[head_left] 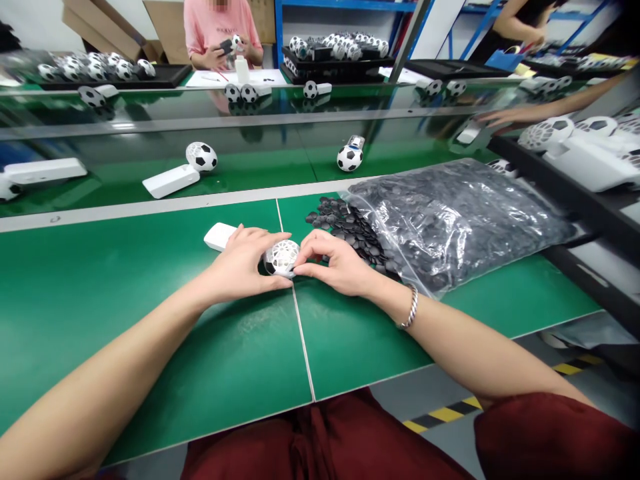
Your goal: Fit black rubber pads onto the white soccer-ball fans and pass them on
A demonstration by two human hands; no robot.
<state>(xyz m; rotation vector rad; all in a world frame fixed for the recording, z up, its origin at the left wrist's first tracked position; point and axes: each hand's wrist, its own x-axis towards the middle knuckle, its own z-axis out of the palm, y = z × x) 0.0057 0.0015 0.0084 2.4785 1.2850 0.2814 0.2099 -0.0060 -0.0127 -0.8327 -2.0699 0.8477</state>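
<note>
Much of the black-and-white ball (283,253) near the middle of the frame is hidden, its left side within the curve of the left hand (241,263) and its right edge behind the fingertips of the right hand (336,267); anything between those fingertips is too small to make out, so I cannot tell whether they pinch a piece or only press on the ball. A white casing (219,236) shows just beyond the left hand, its right end covered by the fingers, and whether it joins the ball cannot be seen. The ball sits between the two hands over the green surface (75,287), clasped by the left fingers and thumb, with the right thumb and forefinger close together at its lower right. Loose black pieces (357,233) lie near the right hand, beside a clear bag (460,213) whose glare blurs its dark contents. The right edge of the frame cuts off a black tray (530,163) of white parts, and a co-worker's arm (565,103) at upper right is blurred
</note>
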